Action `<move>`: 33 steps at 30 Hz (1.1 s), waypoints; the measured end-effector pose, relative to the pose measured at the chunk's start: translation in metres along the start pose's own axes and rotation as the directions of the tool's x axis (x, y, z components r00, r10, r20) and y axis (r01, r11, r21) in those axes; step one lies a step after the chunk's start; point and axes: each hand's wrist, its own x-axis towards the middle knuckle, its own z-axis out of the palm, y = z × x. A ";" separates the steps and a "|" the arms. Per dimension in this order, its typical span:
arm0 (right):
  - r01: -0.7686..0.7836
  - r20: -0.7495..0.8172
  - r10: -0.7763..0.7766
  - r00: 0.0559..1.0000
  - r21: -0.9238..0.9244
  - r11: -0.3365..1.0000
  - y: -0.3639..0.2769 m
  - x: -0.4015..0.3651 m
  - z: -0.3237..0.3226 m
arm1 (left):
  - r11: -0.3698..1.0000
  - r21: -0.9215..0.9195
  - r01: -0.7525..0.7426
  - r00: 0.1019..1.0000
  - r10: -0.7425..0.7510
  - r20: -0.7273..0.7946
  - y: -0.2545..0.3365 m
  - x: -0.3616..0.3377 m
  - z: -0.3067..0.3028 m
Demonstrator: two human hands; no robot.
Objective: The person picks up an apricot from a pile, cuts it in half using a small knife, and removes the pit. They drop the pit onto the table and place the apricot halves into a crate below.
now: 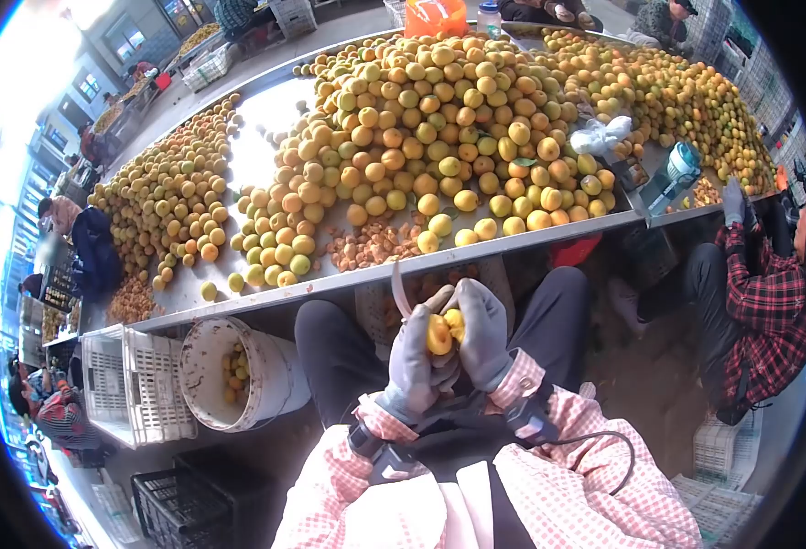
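Note:
My left hand (412,366), in a grey glove, is closed, and a thin curved knife (401,291) sticks up beside its thumb. An apricot half (438,336) with a hollow in its cut face sits at this hand's fingers. Close against it, my gloved right hand (482,334) is closed on another piece of apricot (456,322). Both hands meet above my lap, in front of the metal table's edge (503,245). The knife's handle is hidden in the glove.
Apricots (421,119) lie heaped on the table, with a pile of pits (375,245) near its edge. To the left stand a white bucket (203,384) holding fruit and white crates (137,384). A teal-lidded bottle (673,178) and a person in a plaid shirt (769,306) are at right.

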 end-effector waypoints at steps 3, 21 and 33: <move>-0.178 0.040 0.175 0.984 0.068 0.982 0.012 0.011 -0.014 | 0.978 -0.177 0.111 0.993 -0.101 0.066 0.004 0.004 -0.021; -0.316 -0.071 0.369 0.927 -0.680 0.661 0.062 0.040 -0.077 | 0.985 -0.117 0.124 0.984 -0.108 0.139 0.007 0.019 -0.051; 0.190 0.305 -0.059 0.951 -0.422 0.886 0.020 -0.026 -0.046 | 0.719 0.602 -0.346 0.930 0.348 0.119 0.000 0.025 -0.044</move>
